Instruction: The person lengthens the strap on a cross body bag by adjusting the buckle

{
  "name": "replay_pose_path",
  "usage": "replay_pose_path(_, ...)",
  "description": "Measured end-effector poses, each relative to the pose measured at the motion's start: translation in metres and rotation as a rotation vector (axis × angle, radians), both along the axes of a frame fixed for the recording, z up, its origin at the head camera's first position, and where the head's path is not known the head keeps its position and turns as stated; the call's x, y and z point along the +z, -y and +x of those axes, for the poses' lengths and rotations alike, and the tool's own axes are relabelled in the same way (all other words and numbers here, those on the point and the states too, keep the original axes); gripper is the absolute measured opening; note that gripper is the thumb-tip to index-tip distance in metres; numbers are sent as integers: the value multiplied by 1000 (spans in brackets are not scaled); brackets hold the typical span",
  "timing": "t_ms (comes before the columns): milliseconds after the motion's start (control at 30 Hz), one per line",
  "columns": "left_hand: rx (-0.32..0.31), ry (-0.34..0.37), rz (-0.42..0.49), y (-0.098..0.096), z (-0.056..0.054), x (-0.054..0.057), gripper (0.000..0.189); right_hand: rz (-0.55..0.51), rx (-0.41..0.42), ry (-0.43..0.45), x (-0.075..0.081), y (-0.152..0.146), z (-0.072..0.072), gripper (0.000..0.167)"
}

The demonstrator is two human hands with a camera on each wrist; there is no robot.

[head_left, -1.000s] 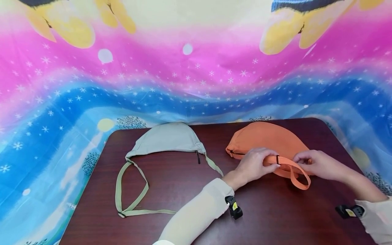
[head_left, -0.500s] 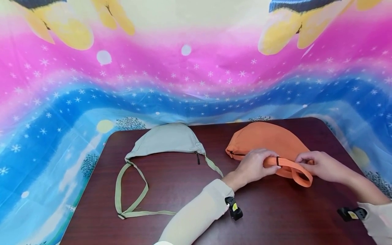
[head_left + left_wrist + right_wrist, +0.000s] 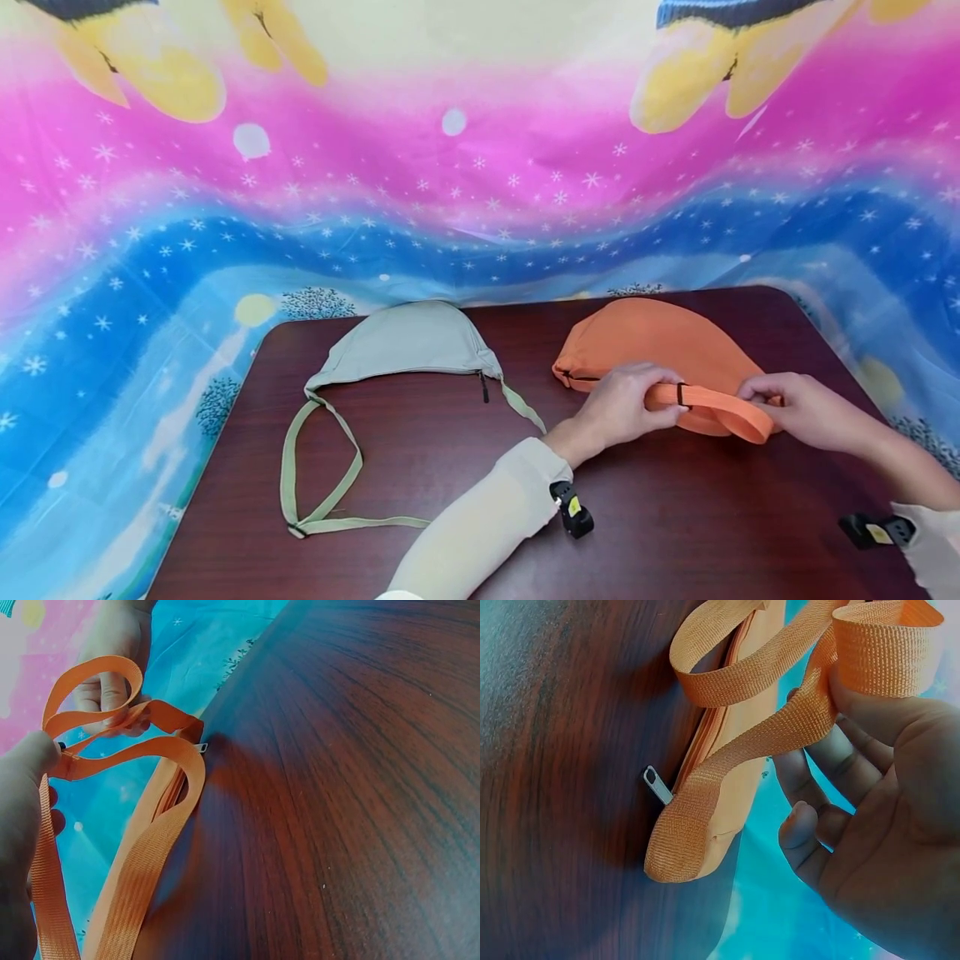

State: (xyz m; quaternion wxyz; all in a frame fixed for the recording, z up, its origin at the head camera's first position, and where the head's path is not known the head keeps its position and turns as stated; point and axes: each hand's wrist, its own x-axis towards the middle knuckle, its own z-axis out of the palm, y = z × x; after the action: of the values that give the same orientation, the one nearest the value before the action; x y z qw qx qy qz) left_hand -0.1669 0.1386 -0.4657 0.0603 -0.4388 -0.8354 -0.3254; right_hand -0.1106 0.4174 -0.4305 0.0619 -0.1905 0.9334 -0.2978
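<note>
An orange crescent-shaped bag lies toward the right of the table in the head view. My left hand pinches its orange strap next to a dark slider. Farther right, my right hand pinches the strap between thumb and fingers, as the right wrist view shows; the other fingers curl loosely. Between the hands the strap bends in a loop. A metal zipper pull sticks out near the bag's end in the right wrist view.
A pale grey-green bag lies to the left, its green strap spread over the dark wooden table. Part of that strap passes behind the left sleeve. A colourful printed cloth hangs behind the table.
My right hand has moved a little to the right, drawing the strap along. The hanging loop has become shorter and higher. My left hand has stayed almost still.
</note>
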Motion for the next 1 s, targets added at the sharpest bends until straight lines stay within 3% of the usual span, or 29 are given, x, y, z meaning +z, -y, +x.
replay_pose_path(200,5,6,18,2,-2,-1,34,30,-44,7,0,-8,3,22)
replay_pose_path(333,9,7,33,4,-4,1,34,42,-66,-31,-3,-16,7,17)
replay_pose_path(567,20,26,44,7,-5,2,33,80,-83,-112,-12,-30,12,22)
replay_pose_path(1000,10,26,39,12,-3,4,35,137,-164,-2,-19,-49,19,18)
